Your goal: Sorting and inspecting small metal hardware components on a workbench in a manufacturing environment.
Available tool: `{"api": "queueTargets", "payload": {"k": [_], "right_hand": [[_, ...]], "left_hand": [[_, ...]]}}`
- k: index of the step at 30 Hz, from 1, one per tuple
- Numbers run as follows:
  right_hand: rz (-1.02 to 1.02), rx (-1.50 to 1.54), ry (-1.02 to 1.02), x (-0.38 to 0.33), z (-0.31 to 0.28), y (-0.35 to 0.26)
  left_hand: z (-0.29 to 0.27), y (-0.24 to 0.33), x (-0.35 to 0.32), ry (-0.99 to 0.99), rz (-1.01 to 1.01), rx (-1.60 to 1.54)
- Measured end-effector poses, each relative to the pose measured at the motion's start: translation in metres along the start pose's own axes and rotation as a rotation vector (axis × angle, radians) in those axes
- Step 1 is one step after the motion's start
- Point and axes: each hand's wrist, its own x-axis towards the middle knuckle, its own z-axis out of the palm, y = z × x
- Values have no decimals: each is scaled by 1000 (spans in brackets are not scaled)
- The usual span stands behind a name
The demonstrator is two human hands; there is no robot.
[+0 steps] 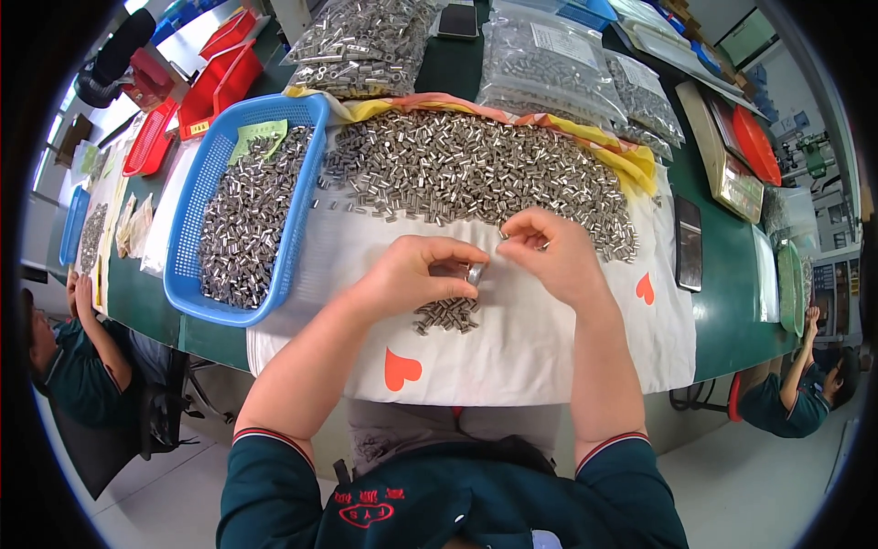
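Observation:
My left hand (419,272) is closed, with thumb and fingers round a shiny metal piece (475,273) that looks like a short ring or tube. To its right, my right hand (555,255) pinches a small metal sleeve (503,235) at the fingertips; another bit of metal shows by its fingers. Just beyond both hands spreads a wide heap of small metal sleeves (457,165) on a white cloth (512,366) with red hearts. Below my left hand lies a smaller pile of sleeves (446,317), partly hidden by the hand.
A blue perforated basket (176,261) of metal parts stands left. Bags of metal parts (361,46) and clear bags (549,69) line the back. A dark phone (688,242) lies right of the cloth. Red bins (219,87) sit far left. People work at both sides.

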Motion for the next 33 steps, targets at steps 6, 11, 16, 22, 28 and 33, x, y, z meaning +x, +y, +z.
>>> {"api": "queueTargets", "payload": {"k": [6, 11, 16, 22, 28, 33], "right_hand": [[-217, -408, 279, 11, 24, 21], [-290, -618, 304, 18, 35, 20], [-252, -607, 213, 5, 36, 10], [47, 80, 133, -2, 23, -2], [-61, 162, 17, -5, 21, -9], [-80, 166, 45, -7, 27, -9]], "left_hand": [[3, 6, -3, -188, 31, 222], [0, 1, -1, -125, 64, 96], [-4, 0, 2, -77, 36, 22], [-8, -5, 4, 14, 19, -224], [-8, -4, 5, 98, 87, -307], [-10, -5, 6, 79, 65, -269]]}}
